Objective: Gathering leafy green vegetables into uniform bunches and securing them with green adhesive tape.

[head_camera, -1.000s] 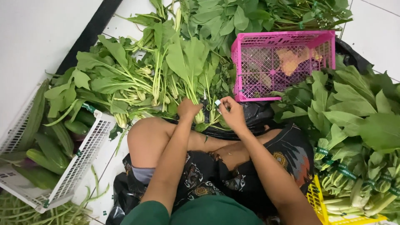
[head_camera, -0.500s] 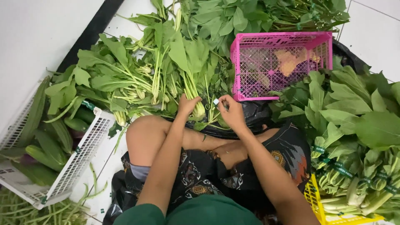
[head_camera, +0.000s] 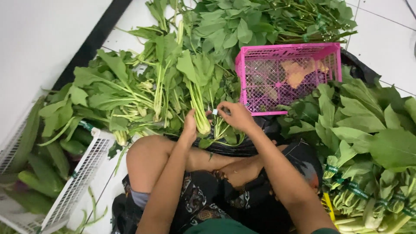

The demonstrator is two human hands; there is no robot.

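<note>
I sit cross-legged on the floor among piles of leafy greens. My left hand (head_camera: 190,125) grips the pale stem base of a bunch of greens (head_camera: 197,106) that stands up in front of my knee. My right hand (head_camera: 234,116) is just to its right, fingers pinched on a small light-coloured piece (head_camera: 215,112) held close to the stems. The two hands are a few centimetres apart. Loose stems and leaves (head_camera: 225,134) lie under the right hand on a black sheet.
A pink plastic crate (head_camera: 286,73) stands right behind my right hand. A white crate (head_camera: 82,173) with long green vegetables sits at the left. Bundled greens with green ties (head_camera: 368,173) pile up at the right above a yellow crate (head_camera: 328,207). More loose greens (head_camera: 130,95) cover the floor ahead.
Both hands have stayed at the bunch of greens. The left hand has closed more around its stem base, and the right hand has shifted slightly toward it.
</note>
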